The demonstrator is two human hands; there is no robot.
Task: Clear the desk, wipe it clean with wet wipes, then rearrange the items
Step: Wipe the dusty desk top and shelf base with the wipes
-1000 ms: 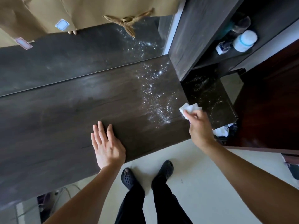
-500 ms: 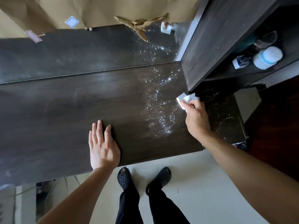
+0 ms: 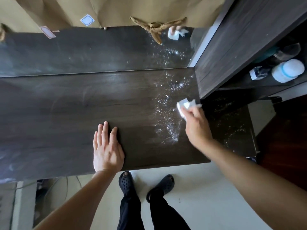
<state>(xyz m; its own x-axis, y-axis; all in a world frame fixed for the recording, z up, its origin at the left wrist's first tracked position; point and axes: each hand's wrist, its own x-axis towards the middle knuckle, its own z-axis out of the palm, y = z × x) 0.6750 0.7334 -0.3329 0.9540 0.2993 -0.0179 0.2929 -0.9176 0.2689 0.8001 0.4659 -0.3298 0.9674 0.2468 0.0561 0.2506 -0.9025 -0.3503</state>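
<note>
The left hand point(image 3: 108, 150) lay flat on the desk point(image 3: 66, 113) near its near edge, fingers straight and close together, holding nothing. The right hand point(image 3: 197, 127) pinched a crumpled white wipe point(image 3: 184, 107) in curled fingertips and pressed it to the desk at the right end, just beside the foot of a dark side panel point(image 3: 232, 47). The wipe lay well to the right of the left hand and farther back. It touched the right edge of a band of glinting specks point(image 3: 167, 110) that ran from the back of the desk towards the near edge.

No writing could be read. Two stickers point(image 3: 86, 20) on the brown paper point(image 3: 132, 9) at the far side had printed borders, one blue and one red; their middles looked plain. A small box point(image 3: 256, 73) on the shelf at the right carried dark print, too small to read. Beside it stood a white bottle point(image 3: 288, 70) with a pale blue band.

A dark flask point(image 3: 285, 52) behind the bottle was mostly lost in shadow. A glossy back panel point(image 3: 83, 52) behind the desk reflected the wipe and fingertips, blurred. A twine bow point(image 3: 156, 28) hung over its top edge. A lower dark surface point(image 3: 232, 123) on the right, partly hidden by the right arm, also showed specks. Black clogs point(image 3: 126, 181) stood on the pale floor below the desk edge.
</note>
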